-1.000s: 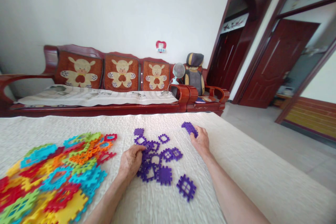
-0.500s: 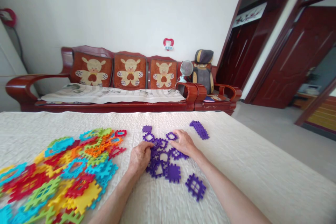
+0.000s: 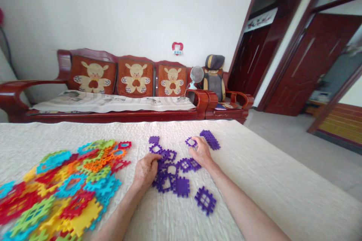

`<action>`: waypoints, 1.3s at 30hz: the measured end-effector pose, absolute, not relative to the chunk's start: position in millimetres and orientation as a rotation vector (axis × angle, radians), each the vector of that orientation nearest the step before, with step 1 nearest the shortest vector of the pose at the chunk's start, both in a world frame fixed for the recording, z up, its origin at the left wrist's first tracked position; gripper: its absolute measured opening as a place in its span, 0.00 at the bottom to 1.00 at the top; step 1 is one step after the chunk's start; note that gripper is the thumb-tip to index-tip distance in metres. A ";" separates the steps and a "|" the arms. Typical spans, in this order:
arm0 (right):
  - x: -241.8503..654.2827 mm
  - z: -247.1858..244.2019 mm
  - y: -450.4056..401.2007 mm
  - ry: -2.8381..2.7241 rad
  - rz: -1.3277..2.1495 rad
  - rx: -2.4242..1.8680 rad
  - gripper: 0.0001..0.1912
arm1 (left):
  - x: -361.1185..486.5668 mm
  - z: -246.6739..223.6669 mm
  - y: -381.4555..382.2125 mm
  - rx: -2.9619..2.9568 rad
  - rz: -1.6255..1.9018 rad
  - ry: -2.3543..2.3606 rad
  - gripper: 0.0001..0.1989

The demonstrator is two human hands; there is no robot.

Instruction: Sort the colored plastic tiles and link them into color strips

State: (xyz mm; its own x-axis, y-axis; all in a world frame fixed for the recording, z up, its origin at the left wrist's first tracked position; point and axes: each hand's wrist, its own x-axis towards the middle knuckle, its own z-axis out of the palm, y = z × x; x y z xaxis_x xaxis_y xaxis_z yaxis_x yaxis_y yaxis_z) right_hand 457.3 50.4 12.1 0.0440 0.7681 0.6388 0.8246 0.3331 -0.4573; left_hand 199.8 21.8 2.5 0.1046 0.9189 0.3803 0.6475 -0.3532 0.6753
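Note:
Purple toothed plastic pieces lie in a loose pile in the middle of the table. My left hand is closed at the pile's left edge, thumb and fingertips on a purple piece. Between the thumb and fingers of my right hand is a purple frame piece with an open centre. Just beyond it lies a compact purple row of overlapped pieces. A purple window piece rests apart, nearer to me, and a solid purple square sits at the pile's far end.
A large heap of red, blue, yellow, green and orange pieces spreads over the left of the cloth-covered table. Behind the table stand a wooden sofa with three bear cushions and a small fan.
My right hand has moved the purple frame piece away from the pile, closer to the purple row. My left hand stays at the pile. The view has shifted slightly to the right.

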 end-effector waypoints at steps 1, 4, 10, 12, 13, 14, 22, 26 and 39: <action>459.2 10.2 51.1 -1.708 -0.099 -1.428 0.19 | 199.7 2.2 22.1 2.050 1.113 1.538 0.15; 459.6 6.9 51.0 -1.740 -0.104 -1.416 0.17 | 199.7 1.9 22.4 2.051 1.112 1.540 0.15; 475.0 23.2 58.7 -1.654 -0.311 -1.472 0.15 | 198.9 0.4 23.1 2.068 1.147 1.520 0.15; 491.0 32.1 68.8 -1.532 -0.358 -1.643 0.17 | 198.6 -0.9 23.6 2.073 1.168 1.515 0.15; 499.4 36.0 74.6 -1.471 -0.360 -1.763 0.18 | 198.5 -1.4 23.7 2.074 1.178 1.515 0.15; 507.1 39.3 80.5 -1.417 -0.341 -1.895 0.21 | 198.5 -1.8 23.8 2.074 1.186 1.513 0.15; 526.3 44.8 111.9 -1.295 -0.113 -2.349 0.30 | 199.5 0.0 22.3 2.077 1.193 1.495 0.15; 525.7 47.5 119.8 -1.283 -0.090 -2.400 0.29 | 199.5 0.8 21.0 2.061 1.193 1.493 0.15; 520.4 49.5 123.1 -1.346 -0.123 -2.403 0.27 | 200.6 -1.6 21.7 2.061 1.209 1.482 0.15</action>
State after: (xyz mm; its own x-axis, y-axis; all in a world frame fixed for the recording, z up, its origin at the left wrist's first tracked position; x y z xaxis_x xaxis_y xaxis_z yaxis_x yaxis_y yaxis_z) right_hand 520.4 123.1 49.5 0.5371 0.8030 0.2582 0.8366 -0.4679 -0.2849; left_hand 200.6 21.7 -1.6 0.0997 0.8913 0.4422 0.6124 -0.4053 0.6788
